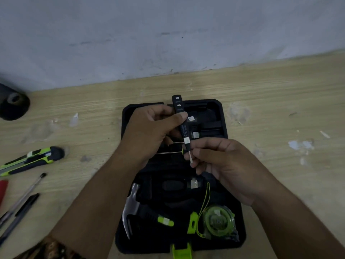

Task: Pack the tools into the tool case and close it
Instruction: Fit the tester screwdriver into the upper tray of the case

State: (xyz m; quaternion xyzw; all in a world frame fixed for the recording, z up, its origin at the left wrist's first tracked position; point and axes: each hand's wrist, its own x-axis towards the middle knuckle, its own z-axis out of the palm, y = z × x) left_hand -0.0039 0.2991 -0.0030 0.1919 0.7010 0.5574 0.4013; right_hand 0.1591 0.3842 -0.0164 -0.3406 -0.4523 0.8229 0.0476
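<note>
A black tool case (222, 116) lies open on the wooden table, with green latches at its near edge. Both hands hold a black tester screwdriver (182, 126) above the case: my left hand (151, 128) pinches its upper body, and my right hand (220, 161) grips its lower end near the metal tip. In the near half of the case lie a claw hammer (133, 208) and a green tape measure (217, 222) with a green wrist strap. A thin screwdriver shaft (168, 152) shows in the case between my hands.
On the table to the left lie a green and black utility knife (31, 159), two pens (22, 202) and a red object (3, 191) at the frame edge. A dark round object (14, 105) stands at the far left by the wall.
</note>
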